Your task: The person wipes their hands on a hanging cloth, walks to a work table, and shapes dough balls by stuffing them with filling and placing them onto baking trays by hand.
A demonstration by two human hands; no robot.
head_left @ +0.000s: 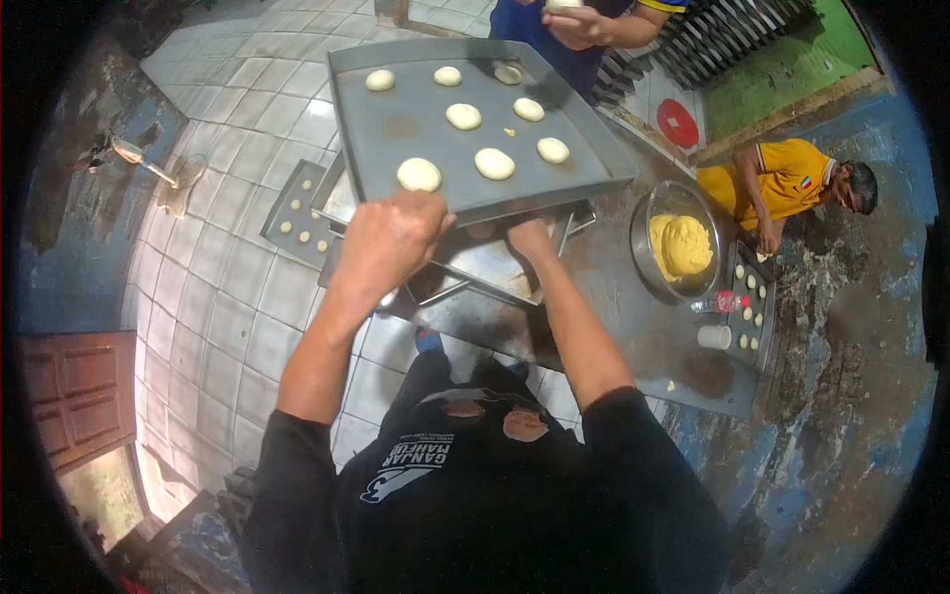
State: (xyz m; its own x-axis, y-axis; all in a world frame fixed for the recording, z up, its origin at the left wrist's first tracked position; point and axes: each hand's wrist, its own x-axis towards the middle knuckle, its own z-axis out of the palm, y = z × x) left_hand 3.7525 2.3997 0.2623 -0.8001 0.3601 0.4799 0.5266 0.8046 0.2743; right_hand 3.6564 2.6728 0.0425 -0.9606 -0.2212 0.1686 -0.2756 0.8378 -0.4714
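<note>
A large grey baking tray (396, 129) with several pale dough balls (463, 117) spread over it is in front of me, tilted. My left hand (394, 238) is closed around its near left edge, right beside one dough ball (419, 175). Under the tray's near side is my right hand (534, 238), its fingers hidden, so I cannot tell what they grip. Below both hands are more metal trays (495, 265), stacked at an angle on the table (604, 307).
A steel bowl (641, 259) of yellow dough (683, 246), a bottle (719, 302) and a white cup (714, 338) stand to the right. Beyond is a smaller dough tray (744, 317), near a person in yellow (787, 188). Another person's hand (582, 28) holds dough ahead. A tray (297, 210) lies lower left.
</note>
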